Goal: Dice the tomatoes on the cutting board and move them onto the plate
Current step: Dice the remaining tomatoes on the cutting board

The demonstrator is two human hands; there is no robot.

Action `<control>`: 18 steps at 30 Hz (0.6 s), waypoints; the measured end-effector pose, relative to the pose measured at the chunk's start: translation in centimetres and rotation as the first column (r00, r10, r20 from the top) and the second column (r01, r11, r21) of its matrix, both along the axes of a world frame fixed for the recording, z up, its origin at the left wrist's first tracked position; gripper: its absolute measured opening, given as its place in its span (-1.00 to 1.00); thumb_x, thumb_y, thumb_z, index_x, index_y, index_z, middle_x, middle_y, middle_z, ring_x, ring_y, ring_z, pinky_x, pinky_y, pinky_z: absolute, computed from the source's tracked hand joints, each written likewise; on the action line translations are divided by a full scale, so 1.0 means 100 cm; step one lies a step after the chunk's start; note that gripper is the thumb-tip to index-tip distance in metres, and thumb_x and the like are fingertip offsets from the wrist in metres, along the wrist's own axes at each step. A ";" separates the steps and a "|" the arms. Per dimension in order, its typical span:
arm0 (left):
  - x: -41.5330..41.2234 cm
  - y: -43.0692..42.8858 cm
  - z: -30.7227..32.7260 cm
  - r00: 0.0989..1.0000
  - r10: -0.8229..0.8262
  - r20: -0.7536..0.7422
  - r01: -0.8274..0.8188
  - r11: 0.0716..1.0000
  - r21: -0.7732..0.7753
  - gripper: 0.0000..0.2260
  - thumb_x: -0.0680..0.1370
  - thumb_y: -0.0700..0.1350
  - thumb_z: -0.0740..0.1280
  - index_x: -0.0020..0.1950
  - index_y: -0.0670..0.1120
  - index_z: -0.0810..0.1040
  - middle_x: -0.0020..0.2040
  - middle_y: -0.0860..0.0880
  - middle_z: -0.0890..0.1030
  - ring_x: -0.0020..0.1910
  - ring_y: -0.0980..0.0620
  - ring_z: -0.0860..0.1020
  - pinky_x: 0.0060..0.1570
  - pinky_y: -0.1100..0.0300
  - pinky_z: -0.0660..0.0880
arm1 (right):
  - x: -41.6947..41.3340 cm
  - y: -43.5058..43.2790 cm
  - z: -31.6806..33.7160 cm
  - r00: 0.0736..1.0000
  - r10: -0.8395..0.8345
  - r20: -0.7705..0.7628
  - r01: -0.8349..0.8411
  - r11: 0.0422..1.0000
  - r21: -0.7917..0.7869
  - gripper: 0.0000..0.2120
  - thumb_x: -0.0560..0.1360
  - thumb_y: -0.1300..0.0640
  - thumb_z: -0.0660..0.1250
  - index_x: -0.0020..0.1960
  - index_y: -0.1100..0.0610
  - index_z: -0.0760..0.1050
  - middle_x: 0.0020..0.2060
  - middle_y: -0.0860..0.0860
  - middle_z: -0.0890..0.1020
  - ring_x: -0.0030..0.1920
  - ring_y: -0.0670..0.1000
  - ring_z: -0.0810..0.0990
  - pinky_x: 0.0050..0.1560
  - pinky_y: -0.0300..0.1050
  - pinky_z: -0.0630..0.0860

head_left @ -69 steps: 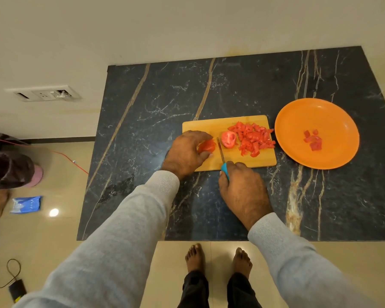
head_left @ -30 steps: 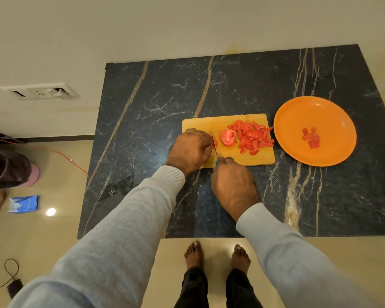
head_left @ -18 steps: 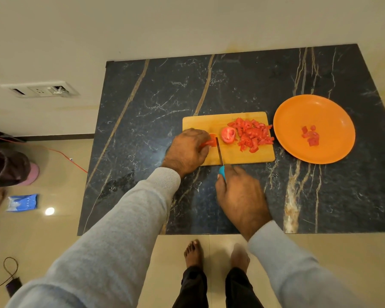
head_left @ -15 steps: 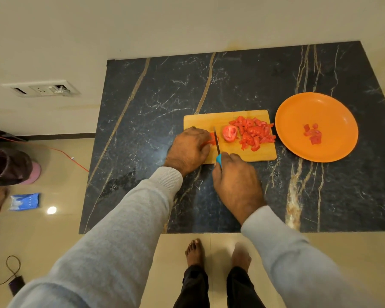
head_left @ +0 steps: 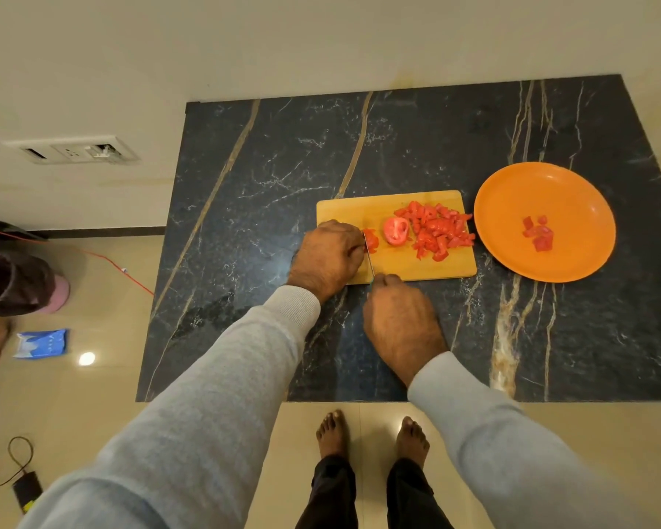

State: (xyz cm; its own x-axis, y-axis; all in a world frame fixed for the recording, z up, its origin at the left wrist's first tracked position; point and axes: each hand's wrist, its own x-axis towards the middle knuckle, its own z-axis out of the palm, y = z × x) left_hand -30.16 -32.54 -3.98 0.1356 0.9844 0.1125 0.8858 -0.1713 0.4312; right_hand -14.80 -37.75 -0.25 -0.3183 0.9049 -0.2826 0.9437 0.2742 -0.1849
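Head view shows the tomato piece (head_left: 371,240) you are cutting at the left part of the cutting board (head_left: 359,208), pinned under the curled fingers of your left hand (head_left: 329,257); only its right edge peeks out past the knuckles. The knife (head_left: 369,257) lies with its long axis running from you toward the far edge of the board, the blade touching the right side of your left fingers and the tomato piece. Your right hand (head_left: 399,322) is closed around the handle at the near edge of the board, so the handle itself is hidden. That hand is the nearer one to you; the left hand is the one actually on the fruit. The next stroke looks to turn on that narrow strip between blade and fingertips.

Just to the right sits a tomato half (head_left: 396,231), cut face up, and beyond it the diced pile (head_left: 437,231) spreads toward the board's right edge. The plate (head_left: 512,192) stands just beside the board on the dark counter (head_left: 264,185), holding a few diced pieces (head_left: 537,234).

Compared with half a second ago, your right hand has pushed forward over the blue handle, and the blade sits tighter against your left knuckles.
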 end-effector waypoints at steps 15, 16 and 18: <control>-0.003 -0.010 -0.002 0.998 0.033 0.050 -0.034 0.999 0.021 -0.71 0.57 -0.02 0.31 0.11 -0.12 0.75 0.06 -0.04 0.75 0.06 -0.06 0.65 0.21 0.00 0.57 | 0.006 -0.001 0.010 0.969 -0.075 -0.234 0.118 0.978 0.173 -0.71 0.62 0.04 0.24 0.24 0.20 0.51 -0.04 0.13 0.59 -0.16 0.19 0.62 -0.25 -0.01 0.49; -0.003 -0.009 -0.002 0.998 0.035 0.049 -0.036 0.999 0.015 -0.72 0.57 -0.02 0.31 0.10 -0.12 0.75 0.06 -0.03 0.75 0.05 -0.06 0.65 0.21 0.00 0.57 | 0.002 0.005 0.008 0.974 -0.072 -0.217 0.113 0.977 0.180 -0.72 0.61 0.07 0.25 0.23 0.21 0.51 -0.03 0.14 0.59 -0.16 0.20 0.62 -0.25 0.00 0.50; -0.004 -0.008 -0.004 0.998 0.035 0.044 -0.036 0.999 0.019 -0.78 0.58 -0.06 0.36 0.09 -0.11 0.76 0.04 -0.03 0.76 0.03 -0.05 0.65 0.19 0.02 0.57 | -0.005 0.014 0.000 0.981 -0.074 -0.181 0.105 0.980 0.171 -0.76 0.59 0.12 0.26 0.19 0.22 0.52 -0.05 0.16 0.59 -0.16 0.23 0.62 -0.24 0.04 0.51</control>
